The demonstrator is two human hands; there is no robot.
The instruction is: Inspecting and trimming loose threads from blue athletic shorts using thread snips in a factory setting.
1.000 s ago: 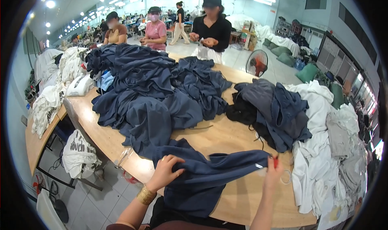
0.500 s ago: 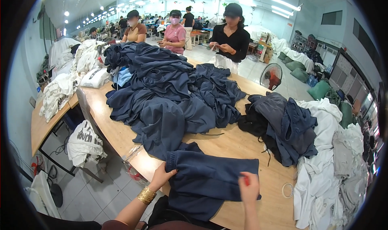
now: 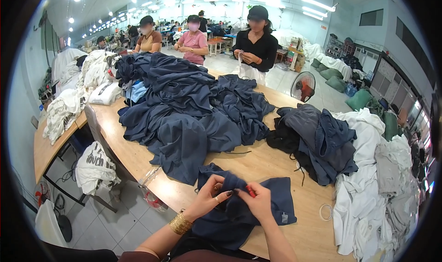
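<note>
navy garment [image 3: 280,200], one: on the table [image 3: 306,225], partly bunched, beneath and between the hands. left hand [image 3: 212,198]: pinching its bunched cloth; gold bracelet [image 3: 181,223] at wrist. right hand [image 3: 259,202]: clasping a red item [image 3: 250,191], kind unclear, fingertips at the same cloth. navy pile [image 3: 179,108]: beyond both hands. white ring [image 3: 326,212]: right of the right hand.

Strip lights [image 3: 318,4] shine over pale blue walls [image 3: 344,31], a light tiled floor [image 3: 94,227] and a wooden table [image 3: 307,200]
</note>
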